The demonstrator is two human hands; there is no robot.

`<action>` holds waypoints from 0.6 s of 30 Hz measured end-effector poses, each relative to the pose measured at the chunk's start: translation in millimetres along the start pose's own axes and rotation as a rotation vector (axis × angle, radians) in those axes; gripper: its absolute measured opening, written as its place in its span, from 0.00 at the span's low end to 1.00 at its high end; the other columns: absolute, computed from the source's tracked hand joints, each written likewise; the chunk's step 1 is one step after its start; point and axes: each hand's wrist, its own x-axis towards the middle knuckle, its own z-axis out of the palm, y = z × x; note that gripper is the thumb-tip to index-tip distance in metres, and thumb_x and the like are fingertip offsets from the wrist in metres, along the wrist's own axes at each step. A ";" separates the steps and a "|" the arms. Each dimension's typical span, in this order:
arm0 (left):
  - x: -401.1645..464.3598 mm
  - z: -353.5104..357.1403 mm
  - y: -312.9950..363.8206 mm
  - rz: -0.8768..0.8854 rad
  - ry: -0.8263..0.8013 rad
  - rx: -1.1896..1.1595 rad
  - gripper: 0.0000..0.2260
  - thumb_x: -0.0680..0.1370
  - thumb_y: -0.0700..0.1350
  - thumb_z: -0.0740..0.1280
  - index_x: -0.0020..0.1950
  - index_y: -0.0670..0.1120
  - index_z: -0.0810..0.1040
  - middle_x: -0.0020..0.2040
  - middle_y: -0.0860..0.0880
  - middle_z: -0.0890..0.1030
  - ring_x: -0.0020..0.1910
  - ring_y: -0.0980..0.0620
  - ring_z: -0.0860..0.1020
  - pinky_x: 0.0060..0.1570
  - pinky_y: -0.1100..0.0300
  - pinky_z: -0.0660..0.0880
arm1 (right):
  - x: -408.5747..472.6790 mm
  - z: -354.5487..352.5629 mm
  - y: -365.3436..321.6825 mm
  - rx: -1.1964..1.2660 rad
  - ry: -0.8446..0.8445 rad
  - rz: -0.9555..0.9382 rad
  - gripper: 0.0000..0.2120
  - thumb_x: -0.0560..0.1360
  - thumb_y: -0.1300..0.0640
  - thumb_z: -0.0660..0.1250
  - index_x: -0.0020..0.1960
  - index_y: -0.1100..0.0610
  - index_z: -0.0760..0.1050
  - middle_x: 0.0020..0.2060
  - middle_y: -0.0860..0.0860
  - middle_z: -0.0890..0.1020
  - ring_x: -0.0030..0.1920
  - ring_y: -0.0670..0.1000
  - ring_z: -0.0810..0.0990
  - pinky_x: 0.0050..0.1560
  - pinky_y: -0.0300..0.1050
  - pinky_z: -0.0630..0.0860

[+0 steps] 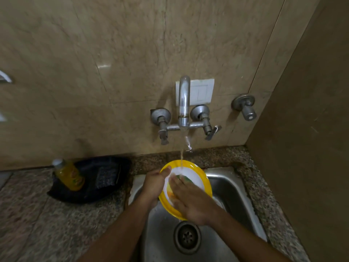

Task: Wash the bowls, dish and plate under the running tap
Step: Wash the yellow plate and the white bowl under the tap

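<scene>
A: where's the plate (200,178) at?

B: over the sink (232,186), under the tap (184,99) stream. My left hand (154,184) grips its rim, right hand (190,201) fingers flat on its face.

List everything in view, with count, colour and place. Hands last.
plate: 1, yellow rim, white centre, over sink under water stream
tap: 1, steel, on wall, running
valve: 1, steel, wall right of tap
switch plate: 1, white, behind tap
sink: 1, steel, in counter
drain: 1, sink bottom
bottle: 1, yellow liquid, on dark cloth
cloth: 1, dark, counter left
counter: 1, speckled granite
left hand: grips plate rim
right hand: fingers flat on plate face
</scene>
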 end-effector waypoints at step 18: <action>-8.2 -2.2 -7.0 -0.160 -0.133 0.040 0.17 0.77 0.54 0.69 0.55 0.41 0.84 0.49 0.39 0.86 0.49 0.38 0.84 0.55 0.38 0.79 | -18.2 -12.3 3.9 0.091 0.301 0.379 0.28 0.72 0.53 0.62 0.71 0.59 0.71 0.66 0.57 0.76 0.66 0.58 0.75 0.69 0.49 0.68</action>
